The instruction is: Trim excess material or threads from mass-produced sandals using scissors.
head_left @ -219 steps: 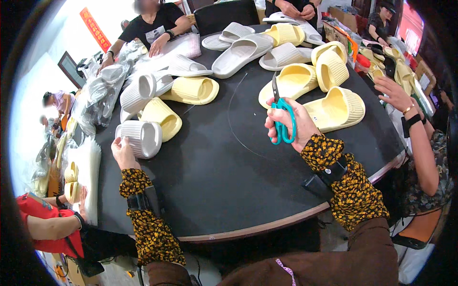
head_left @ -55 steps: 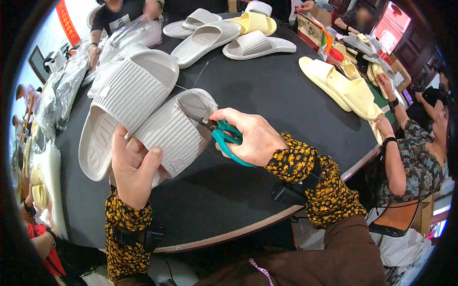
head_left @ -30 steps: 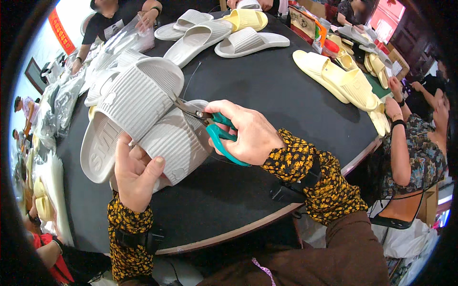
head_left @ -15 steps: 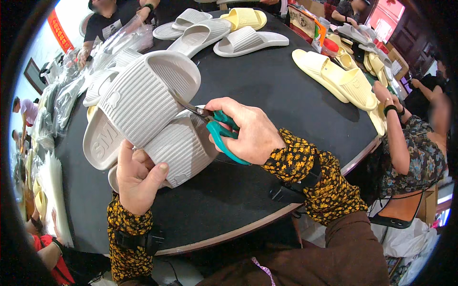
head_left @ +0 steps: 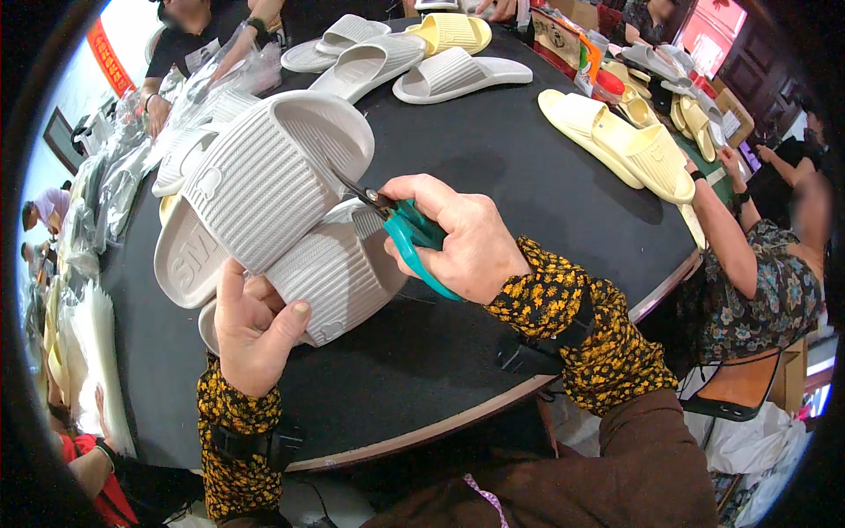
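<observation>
A pair of light grey ribbed slide slippers (head_left: pixel 255 180) is held up over the black table, one overlapping the other. My left hand (head_left: pixel 257 330) grips them from below, its thumb on the strap of the lower slipper (head_left: pixel 339 273) and its fingers partly hidden between the two. My right hand (head_left: pixel 466 233) is closed round the teal handles of a pair of scissors (head_left: pixel 414 238). The dark blades reach to the strap edge of the upper slipper, by its foot opening; their tips are hard to make out there.
On the black table (head_left: pixel 475 334), more grey slippers (head_left: pixel 458 75) and a yellow one (head_left: pixel 451 33) lie at the far side. A yellow pair (head_left: pixel 616 145) lies right, near a co-worker's arm (head_left: pixel 726 224). Clear plastic bags (head_left: pixel 128 189) heap along the left; another person handles bags at far left.
The handles of the scissors have drawn closer together as my right hand closes. The grey slippers have tilted very slightly. The co-worker at right has moved their arms.
</observation>
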The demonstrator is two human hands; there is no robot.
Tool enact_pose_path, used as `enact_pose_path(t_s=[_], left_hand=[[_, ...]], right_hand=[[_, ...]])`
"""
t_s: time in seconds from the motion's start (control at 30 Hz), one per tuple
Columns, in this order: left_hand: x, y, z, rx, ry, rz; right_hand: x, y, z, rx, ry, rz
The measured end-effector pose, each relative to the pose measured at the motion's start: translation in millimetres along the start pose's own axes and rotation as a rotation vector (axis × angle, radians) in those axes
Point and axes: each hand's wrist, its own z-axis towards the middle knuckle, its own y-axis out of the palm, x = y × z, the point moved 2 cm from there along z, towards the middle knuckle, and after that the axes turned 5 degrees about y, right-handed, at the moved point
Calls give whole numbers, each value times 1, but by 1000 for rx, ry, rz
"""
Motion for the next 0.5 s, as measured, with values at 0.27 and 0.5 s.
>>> enact_pose_path(t_s=[0.27, 0.5], left_hand=[[0, -1, -2, 11, 7, -1], [0, -1, -3, 23, -26, 15]], right_hand=[[3, 2, 1, -58, 81, 6], [0, 1, 1, -72, 96, 13]])
